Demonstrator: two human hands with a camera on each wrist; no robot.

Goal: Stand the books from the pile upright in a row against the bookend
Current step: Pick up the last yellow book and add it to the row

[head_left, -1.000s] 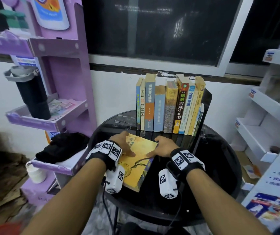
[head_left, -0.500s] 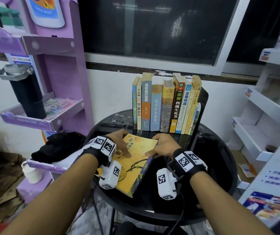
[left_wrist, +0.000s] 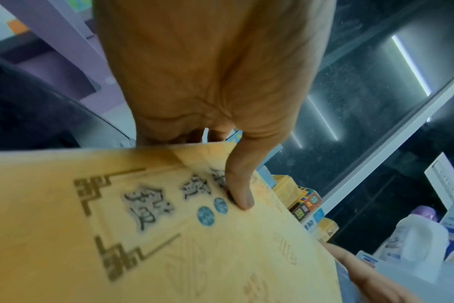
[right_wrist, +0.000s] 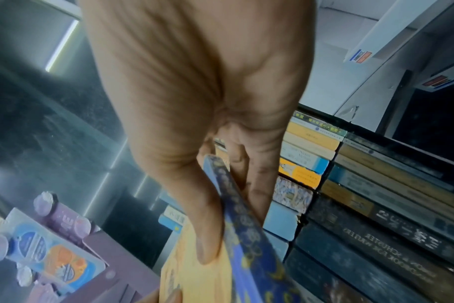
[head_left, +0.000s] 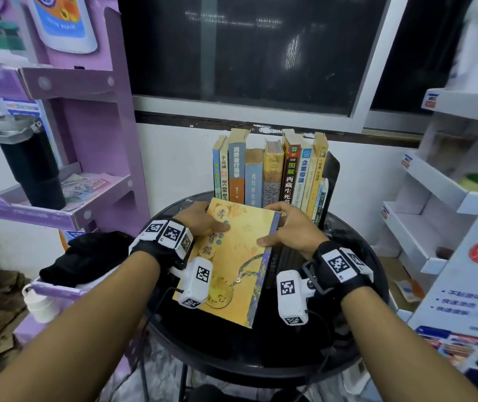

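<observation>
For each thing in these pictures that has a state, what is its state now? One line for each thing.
Yellow paperback book with blue spine: tilted, spine side raised, held by both hands.
Left hand: grips the book's left edge, thumb on the cover.
Right hand: grips the spine edge, thumb on the cover.
Row of upright books: standing, leaning against the bookend.
Black bookend: upright at the row's right end.
Round black table: carries the row.

Head view looking down, wrist views close along each thumb (all share yellow book (head_left: 232,256))

Small shop corner — purple cardboard display stand (head_left: 95,117) with product poster (head_left: 63,21), white display shelves (head_left: 434,181) bearing price tags.
</observation>
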